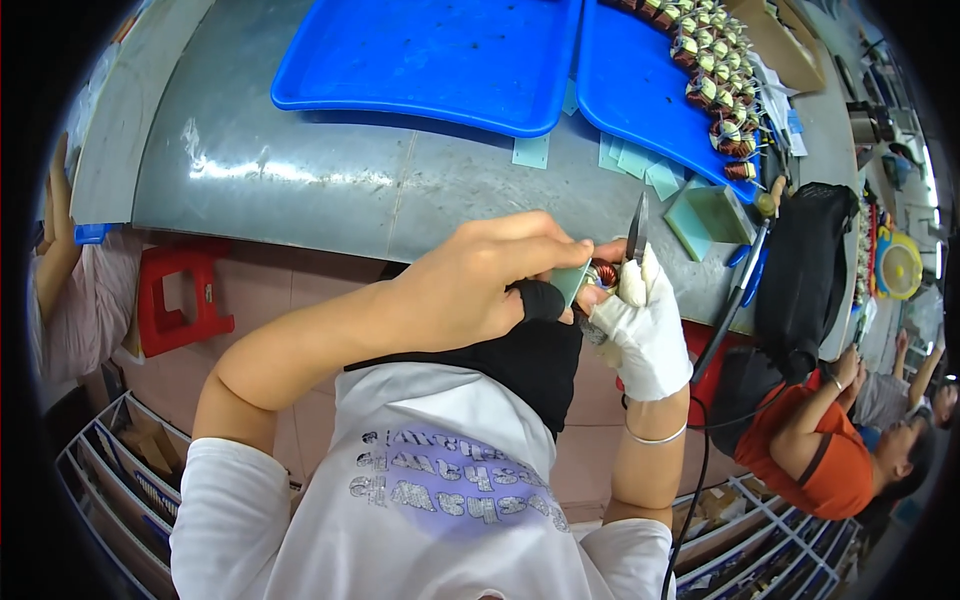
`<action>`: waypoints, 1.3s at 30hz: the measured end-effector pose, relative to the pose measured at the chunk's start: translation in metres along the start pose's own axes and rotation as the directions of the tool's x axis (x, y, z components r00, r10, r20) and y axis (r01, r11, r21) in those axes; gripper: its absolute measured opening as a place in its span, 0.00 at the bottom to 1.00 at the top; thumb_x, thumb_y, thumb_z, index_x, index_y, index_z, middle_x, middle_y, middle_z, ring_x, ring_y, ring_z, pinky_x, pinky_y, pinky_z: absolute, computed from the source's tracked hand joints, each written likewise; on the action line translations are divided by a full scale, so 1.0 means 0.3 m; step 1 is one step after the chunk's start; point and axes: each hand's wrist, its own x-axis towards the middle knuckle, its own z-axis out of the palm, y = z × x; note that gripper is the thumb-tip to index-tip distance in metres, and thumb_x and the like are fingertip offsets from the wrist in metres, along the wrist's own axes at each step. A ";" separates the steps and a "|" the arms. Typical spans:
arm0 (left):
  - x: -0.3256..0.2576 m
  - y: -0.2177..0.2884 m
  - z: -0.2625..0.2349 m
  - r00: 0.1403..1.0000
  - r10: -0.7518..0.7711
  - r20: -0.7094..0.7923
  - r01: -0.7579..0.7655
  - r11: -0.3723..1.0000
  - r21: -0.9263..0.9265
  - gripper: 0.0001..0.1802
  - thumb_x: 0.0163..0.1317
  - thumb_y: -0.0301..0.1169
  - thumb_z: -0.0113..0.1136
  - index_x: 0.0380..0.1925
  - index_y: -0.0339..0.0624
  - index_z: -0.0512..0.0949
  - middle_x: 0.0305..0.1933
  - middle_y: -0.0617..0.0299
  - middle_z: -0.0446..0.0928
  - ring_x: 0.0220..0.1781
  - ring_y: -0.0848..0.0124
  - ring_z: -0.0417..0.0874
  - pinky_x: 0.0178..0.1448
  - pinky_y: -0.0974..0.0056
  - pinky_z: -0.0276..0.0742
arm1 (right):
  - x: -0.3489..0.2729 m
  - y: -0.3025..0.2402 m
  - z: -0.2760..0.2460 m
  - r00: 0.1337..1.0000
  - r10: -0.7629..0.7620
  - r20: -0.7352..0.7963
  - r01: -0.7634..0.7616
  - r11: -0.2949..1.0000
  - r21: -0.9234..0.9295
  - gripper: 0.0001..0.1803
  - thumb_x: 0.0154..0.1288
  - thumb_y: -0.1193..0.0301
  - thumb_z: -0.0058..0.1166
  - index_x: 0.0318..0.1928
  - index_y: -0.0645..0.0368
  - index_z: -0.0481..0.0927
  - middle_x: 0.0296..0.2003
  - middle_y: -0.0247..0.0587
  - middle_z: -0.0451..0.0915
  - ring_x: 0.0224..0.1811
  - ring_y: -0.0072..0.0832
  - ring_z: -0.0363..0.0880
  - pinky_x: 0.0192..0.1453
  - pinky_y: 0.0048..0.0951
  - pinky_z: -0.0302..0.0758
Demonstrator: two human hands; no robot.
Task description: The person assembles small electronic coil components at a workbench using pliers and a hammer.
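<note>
Just past the table's near edge, my two hands meet over my lap. A small light-green plate (570, 282) is pinched in my left hand (485, 275), which has a black wrap on one finger. Against the plate's right side sits a copper-wound coil (604, 272), partly covered by fingers. My right hand (645, 345), in a white glove with bare fingertips, is closed around pointed metal tweezers (638, 225), tip upward. Its fingertips also touch the coil. How the coil meets the plate is hidden.
Two blue trays (430, 75) lie across the grey table (290, 185); the right one bears rows of coils (715, 85). Loose green plates (632, 158) and a green angled stand (690, 225) lie nearby. A black bag (805, 270) and a person in orange (825, 465) are at right.
</note>
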 end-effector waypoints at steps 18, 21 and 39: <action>0.038 0.009 -0.042 0.978 -0.170 0.119 0.179 0.981 -0.069 0.26 0.48 0.20 0.74 0.51 0.37 0.81 0.41 0.57 0.79 0.34 0.71 0.80 0.37 0.67 0.78 | -0.020 -0.043 0.036 0.993 -0.066 -0.100 0.047 0.982 -0.183 0.18 0.61 0.78 0.65 0.48 0.62 0.72 0.36 0.33 0.77 0.35 0.15 0.71 0.39 0.17 0.71; 0.042 0.009 -0.043 0.983 -0.141 0.118 0.146 0.989 -0.035 0.25 0.48 0.19 0.74 0.50 0.35 0.81 0.39 0.57 0.79 0.34 0.71 0.80 0.37 0.67 0.79 | -0.043 -0.063 0.058 0.991 -0.029 -0.131 0.011 0.990 -0.141 0.18 0.63 0.78 0.63 0.50 0.63 0.71 0.38 0.33 0.76 0.36 0.15 0.71 0.41 0.16 0.71; 0.026 0.032 -0.045 0.988 -0.073 0.140 0.070 0.997 0.026 0.26 0.47 0.13 0.67 0.50 0.34 0.79 0.41 0.55 0.78 0.33 0.66 0.80 0.36 0.64 0.77 | -0.029 -0.008 0.027 0.999 0.023 0.025 -0.025 0.996 0.082 0.15 0.67 0.77 0.57 0.51 0.60 0.70 0.36 0.33 0.77 0.33 0.14 0.73 0.32 0.15 0.67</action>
